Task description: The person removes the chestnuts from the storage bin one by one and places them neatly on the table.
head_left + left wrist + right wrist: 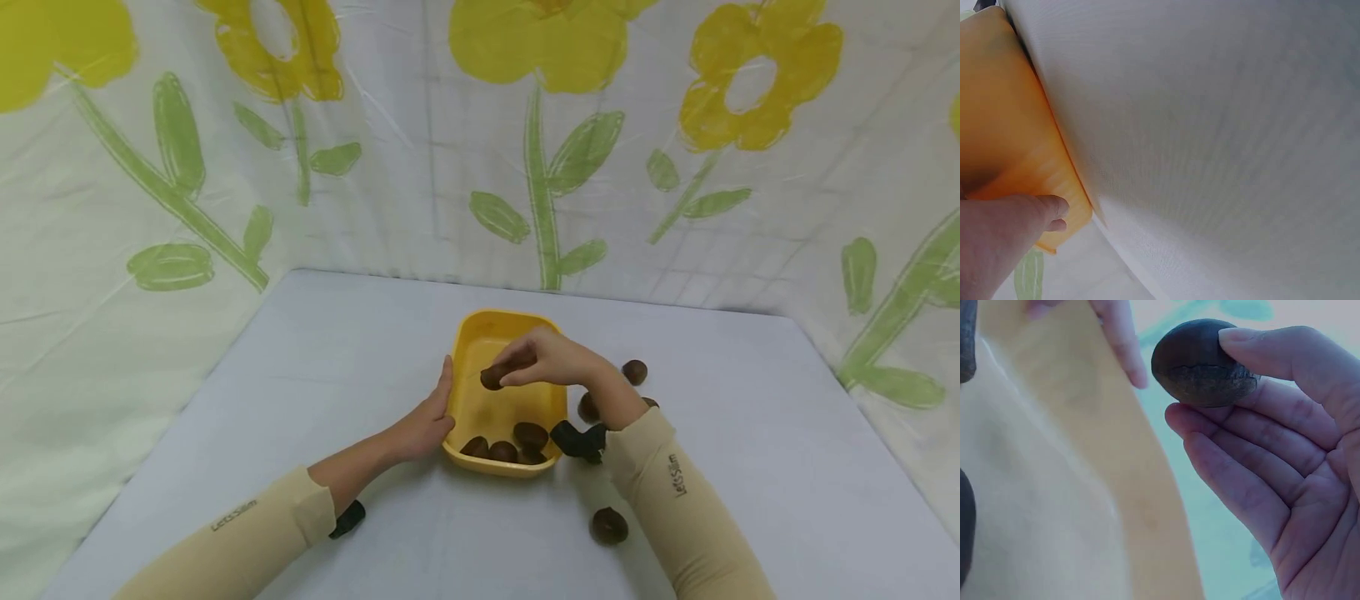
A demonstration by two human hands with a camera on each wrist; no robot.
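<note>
Over the yellow plastic tray [495, 408], my right hand [551, 357] pinches a dark brown chestnut [1200, 362] between thumb and fingertips. In the right wrist view its shell shows a ragged seam where the shiny part meets the duller base. My left hand [423, 429] rests against the tray's left outer wall, its fingers straight along that side. The left wrist view shows its fingertips [1054, 206] touching the orange-looking tray side. Several chestnuts [530, 436] lie together inside the tray at its near end.
More chestnuts lie on the white-covered table [360, 350] right of the tray, including one at the back [634, 372] and one nearer me [608, 527]. My right forearm partly hides others. A white curtain [390, 183] with yellow flowers hangs behind the table.
</note>
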